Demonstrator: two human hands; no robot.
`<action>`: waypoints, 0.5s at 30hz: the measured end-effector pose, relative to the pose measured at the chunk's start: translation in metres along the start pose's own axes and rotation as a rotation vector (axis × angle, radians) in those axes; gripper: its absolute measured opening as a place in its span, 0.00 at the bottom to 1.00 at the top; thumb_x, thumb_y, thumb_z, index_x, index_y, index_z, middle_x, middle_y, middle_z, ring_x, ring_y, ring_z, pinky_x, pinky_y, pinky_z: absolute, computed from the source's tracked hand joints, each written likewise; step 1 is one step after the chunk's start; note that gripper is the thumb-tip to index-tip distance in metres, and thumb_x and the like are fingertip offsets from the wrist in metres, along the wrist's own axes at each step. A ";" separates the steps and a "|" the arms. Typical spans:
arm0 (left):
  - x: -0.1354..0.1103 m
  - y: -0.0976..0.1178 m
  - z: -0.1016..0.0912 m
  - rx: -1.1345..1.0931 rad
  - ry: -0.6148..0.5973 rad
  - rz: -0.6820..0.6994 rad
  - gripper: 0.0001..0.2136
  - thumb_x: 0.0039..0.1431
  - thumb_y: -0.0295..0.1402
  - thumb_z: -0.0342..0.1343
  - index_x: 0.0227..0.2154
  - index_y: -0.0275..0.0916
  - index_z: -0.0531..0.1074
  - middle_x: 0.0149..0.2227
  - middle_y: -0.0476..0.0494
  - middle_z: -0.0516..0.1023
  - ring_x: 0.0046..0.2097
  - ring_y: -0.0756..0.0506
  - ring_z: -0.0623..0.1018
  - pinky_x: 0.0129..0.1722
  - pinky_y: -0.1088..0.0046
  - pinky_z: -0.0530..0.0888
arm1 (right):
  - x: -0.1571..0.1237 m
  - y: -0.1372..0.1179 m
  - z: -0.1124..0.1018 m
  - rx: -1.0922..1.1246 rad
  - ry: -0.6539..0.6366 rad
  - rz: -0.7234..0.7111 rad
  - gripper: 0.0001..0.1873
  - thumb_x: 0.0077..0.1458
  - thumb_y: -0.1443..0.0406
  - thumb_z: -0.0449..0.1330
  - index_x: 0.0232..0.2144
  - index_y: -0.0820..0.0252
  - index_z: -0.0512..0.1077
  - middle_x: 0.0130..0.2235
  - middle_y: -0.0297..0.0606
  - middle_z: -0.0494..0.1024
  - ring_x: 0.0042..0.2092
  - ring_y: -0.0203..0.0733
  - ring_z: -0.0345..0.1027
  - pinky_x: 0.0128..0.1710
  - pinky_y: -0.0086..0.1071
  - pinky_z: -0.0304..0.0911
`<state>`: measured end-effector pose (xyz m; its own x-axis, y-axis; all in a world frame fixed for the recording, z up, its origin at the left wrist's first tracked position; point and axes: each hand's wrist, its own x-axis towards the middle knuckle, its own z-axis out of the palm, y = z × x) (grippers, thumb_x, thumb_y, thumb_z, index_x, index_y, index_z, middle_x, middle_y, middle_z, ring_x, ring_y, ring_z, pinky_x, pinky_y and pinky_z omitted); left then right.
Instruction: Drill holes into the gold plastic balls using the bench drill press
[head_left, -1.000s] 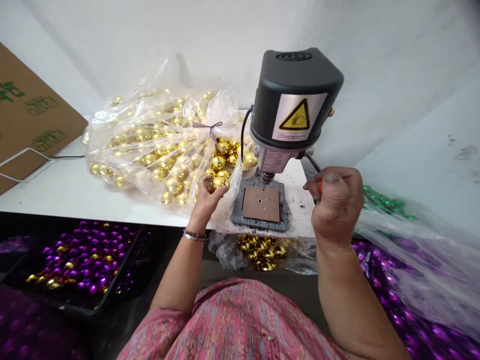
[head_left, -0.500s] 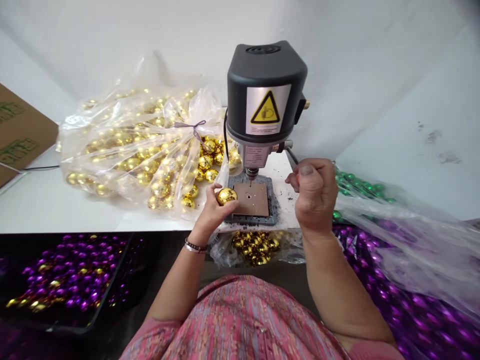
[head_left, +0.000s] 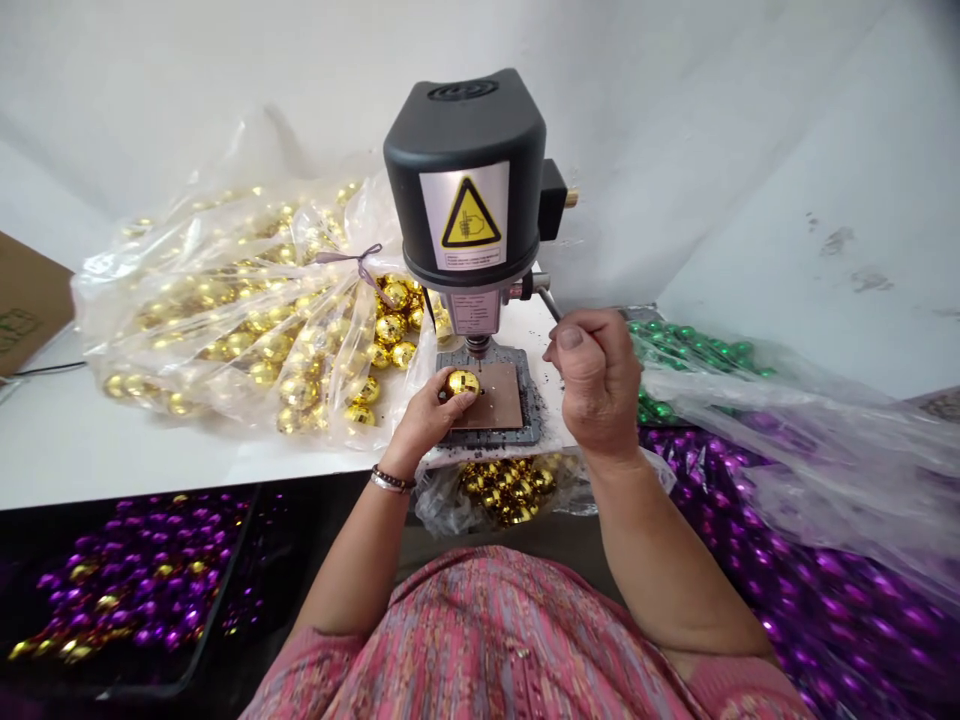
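Note:
My left hand (head_left: 426, 420) is closed round a shiny gold ball (head_left: 460, 384) and holds it on the brown plate (head_left: 501, 396) of a small black bench drill (head_left: 466, 180), right under the drill bit. My right hand (head_left: 596, 385) is a fist wrapped round the drill's feed lever (head_left: 547, 300), to the right of the plate. Behind my left hand lies a clear plastic bag (head_left: 240, 300) full of gold balls.
The drill stands on a white table (head_left: 90, 450) against a white wall. A second bag of gold balls (head_left: 510, 485) hangs below the table edge. A black tray of purple balls (head_left: 127, 570) is at lower left. Bags of green (head_left: 690, 350) and purple balls (head_left: 817, 600) lie right. A cardboard box (head_left: 26, 300) sits far left.
My left hand took a gold ball out of the bag and brought it right onto the drill plate under the bit. My right hand stayed on the lever. The view shifted right.

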<state>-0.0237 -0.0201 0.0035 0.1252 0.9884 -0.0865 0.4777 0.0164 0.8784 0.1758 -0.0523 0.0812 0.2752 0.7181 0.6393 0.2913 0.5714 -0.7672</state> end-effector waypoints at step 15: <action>0.022 0.021 0.010 0.339 -0.036 0.173 0.26 0.46 0.31 0.66 0.52 0.37 0.76 0.51 0.40 0.80 0.52 0.40 0.77 0.54 0.65 0.72 | -0.002 0.000 -0.002 -0.017 -0.015 -0.023 0.13 0.64 0.55 0.53 0.35 0.57 0.70 0.27 0.26 0.69 0.28 0.25 0.61 0.29 0.23 0.59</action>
<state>-0.0024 0.0000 0.0153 0.2568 0.9661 0.0272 0.7065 -0.2069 0.6768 0.1773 -0.0551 0.0801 0.2545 0.7107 0.6559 0.3130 0.5812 -0.7512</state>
